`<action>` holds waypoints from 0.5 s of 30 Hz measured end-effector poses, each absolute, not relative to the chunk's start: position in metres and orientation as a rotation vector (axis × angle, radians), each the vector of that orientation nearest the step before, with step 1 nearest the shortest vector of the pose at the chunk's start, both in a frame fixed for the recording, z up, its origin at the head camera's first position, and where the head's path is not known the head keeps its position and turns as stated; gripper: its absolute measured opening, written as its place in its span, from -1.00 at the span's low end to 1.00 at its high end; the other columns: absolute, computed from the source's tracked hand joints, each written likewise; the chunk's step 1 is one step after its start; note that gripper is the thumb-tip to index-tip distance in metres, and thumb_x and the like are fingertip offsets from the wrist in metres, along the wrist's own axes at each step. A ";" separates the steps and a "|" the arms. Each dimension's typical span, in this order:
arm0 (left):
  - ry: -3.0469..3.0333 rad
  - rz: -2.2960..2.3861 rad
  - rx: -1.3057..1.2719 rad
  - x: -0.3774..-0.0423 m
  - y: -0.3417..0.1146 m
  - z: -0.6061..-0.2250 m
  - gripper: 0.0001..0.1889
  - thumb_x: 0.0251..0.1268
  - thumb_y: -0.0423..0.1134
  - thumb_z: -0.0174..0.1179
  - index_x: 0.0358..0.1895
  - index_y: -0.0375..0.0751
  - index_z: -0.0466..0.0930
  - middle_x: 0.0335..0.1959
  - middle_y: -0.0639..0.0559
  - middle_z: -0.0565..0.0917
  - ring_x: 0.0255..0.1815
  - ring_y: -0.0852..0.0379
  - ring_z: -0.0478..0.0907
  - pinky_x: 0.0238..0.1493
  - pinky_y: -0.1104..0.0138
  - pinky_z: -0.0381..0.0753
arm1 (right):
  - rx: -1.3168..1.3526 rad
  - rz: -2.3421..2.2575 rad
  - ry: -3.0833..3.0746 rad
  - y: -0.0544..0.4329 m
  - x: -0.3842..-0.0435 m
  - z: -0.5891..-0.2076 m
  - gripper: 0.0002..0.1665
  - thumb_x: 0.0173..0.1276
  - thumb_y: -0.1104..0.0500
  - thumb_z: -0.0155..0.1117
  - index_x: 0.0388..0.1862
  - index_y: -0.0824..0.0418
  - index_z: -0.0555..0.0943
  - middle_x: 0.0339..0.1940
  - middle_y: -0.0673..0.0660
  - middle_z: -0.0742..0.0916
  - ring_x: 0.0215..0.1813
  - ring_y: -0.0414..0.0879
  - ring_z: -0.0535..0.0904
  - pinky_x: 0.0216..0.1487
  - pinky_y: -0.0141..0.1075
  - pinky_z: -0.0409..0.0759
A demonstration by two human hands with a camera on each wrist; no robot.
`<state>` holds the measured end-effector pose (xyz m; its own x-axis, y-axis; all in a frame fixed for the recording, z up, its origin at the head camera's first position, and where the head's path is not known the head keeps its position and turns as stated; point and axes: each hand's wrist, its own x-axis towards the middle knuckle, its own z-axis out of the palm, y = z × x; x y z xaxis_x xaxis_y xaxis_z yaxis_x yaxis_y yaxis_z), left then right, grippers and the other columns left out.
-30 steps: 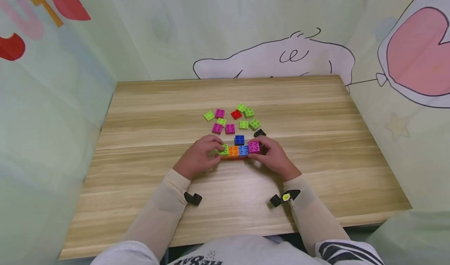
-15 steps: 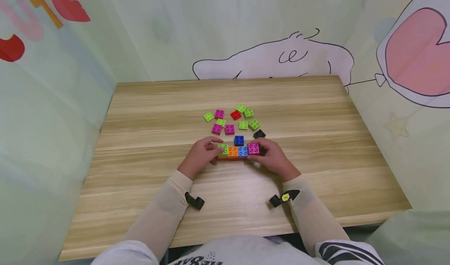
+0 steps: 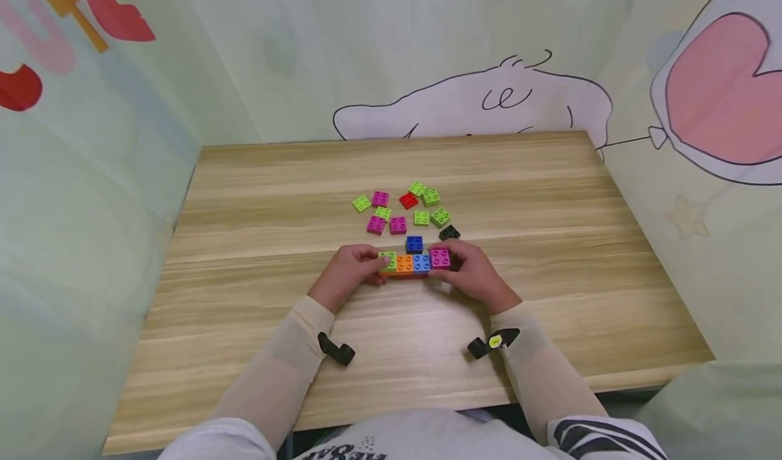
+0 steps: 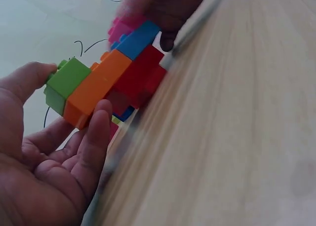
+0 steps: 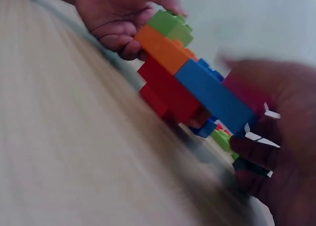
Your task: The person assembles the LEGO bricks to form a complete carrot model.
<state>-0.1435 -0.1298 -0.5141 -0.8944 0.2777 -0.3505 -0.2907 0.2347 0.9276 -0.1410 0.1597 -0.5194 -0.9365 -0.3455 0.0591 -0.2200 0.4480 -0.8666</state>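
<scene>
A stepped model of toy building bricks stands in front of me, with red bricks [image 5: 170, 90] at the bottom. Above them lie an orange brick [image 4: 96, 88] and a light-blue brick [image 5: 215, 95], with a green brick [image 3: 387, 260] and a magenta brick [image 3: 440, 258] on the two outer ends. My left hand [image 3: 349, 273] pinches the green end, its thumb on the green studs and fingers under the overhanging orange brick. At the other end my right hand [image 3: 475, 275] holds the magenta brick between thumb and fingers. A dark blue brick [image 3: 414, 244] sits just behind the model.
Beyond the model, loose bricks lie on the wooden table [image 3: 275, 195]: several lime green ones [image 3: 421, 218], magenta ones [image 3: 398, 225], a red one [image 3: 408, 200] and a black one [image 3: 450, 232]. Printed cloth walls [image 3: 256, 53] border the table at the back and sides.
My left hand has shifted its grip: the thumb has come onto the green brick's top and the fingers have gone from behind it to underneath. My right hand stays on the magenta end.
</scene>
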 end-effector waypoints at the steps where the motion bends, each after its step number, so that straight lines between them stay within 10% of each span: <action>1: 2.100 1.681 -0.010 -0.143 -0.129 -0.514 -0.66 0.37 -0.04 0.39 0.01 -0.23 0.73 -0.26 -0.11 0.80 -0.29 0.00 0.76 -0.09 0.21 0.75 | -0.498 -1.562 2.557 0.162 -0.142 -0.520 -0.53 0.37 0.14 0.49 0.23 0.17 0.66 0.18 0.13 0.70 0.16 0.03 0.56 0.24 -0.06 0.53; 6: 2.300 1.584 0.099 -0.139 -0.130 -0.516 -0.59 0.29 0.08 0.44 0.11 -0.01 0.73 -0.06 0.04 0.78 -0.14 0.05 0.74 0.04 0.14 0.71 | -0.384 -1.777 2.659 0.177 -0.157 -0.525 -0.62 0.56 0.14 0.26 0.24 0.29 0.62 0.12 0.21 0.67 0.12 0.08 0.51 0.07 -0.13 0.52; 15: 2.510 1.507 0.476 -0.141 -0.132 -0.523 -0.55 0.12 -0.17 0.59 0.11 -0.01 0.73 -0.05 0.11 0.74 -0.13 0.12 0.69 -0.03 0.20 0.73 | -0.438 -1.166 2.949 0.179 -0.186 -0.537 -0.45 0.30 0.13 0.51 0.26 0.20 0.65 0.13 0.22 0.69 0.22 0.17 0.50 0.31 0.09 0.44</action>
<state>-0.1413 -0.1324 -0.5231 -0.9336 0.3581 0.0145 0.1811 0.4366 0.8813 -0.1859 0.1792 -0.5370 -0.9609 -0.2300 0.1542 -0.2732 0.6975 -0.6624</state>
